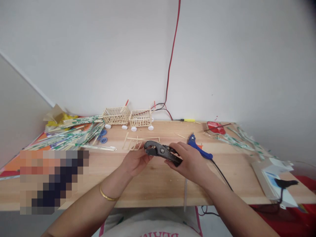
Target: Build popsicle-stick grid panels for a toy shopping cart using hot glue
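My right hand (190, 161) is wrapped around the handles of black hand pruners (161, 151), whose curved jaws point left. At those jaws is my left hand (138, 160), its fingers pinched together; what they hold is hidden behind the tool. Just beyond lies a flat frame of thin wooden sticks (143, 139), partly covered by my left hand and the jaws. Two small stick-built carts, a larger one (116, 115) and a smaller one (140, 118), stand on white wheels near the wall. A blue glue gun (199, 148) rests right of my right hand.
Wrapped chopsticks (76, 135) are heaped at the left, with blue wheels (103, 140) beside them. A yellow-handled tool (189, 120) lies by the wall. At the right are a red packet (216, 127), empty wrappers (247, 141) and a white box (266, 179). The glue gun's cable (223, 176) crosses the table edge.
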Demonstrator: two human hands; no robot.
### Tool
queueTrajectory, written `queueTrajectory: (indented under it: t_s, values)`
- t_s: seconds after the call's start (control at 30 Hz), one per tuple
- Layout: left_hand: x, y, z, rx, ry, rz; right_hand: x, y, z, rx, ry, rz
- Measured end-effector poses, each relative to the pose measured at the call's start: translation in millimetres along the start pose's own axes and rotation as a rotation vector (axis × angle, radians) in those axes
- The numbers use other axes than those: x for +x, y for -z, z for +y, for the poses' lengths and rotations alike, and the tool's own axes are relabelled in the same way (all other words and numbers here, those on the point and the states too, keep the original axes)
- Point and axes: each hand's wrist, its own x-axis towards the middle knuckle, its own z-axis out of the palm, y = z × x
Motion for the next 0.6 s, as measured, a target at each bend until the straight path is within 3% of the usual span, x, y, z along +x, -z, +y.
queueTrajectory:
  t_s: [0.37,0.6]
  values:
    - [0,0.0,0,0.047,-0.001,0.024,3,-4,7,-0.05,0.037,-0.003]
    - [-2,-1.2,0,0.031,0.014,0.034,3,7,2,0.003,0.031,-0.112]
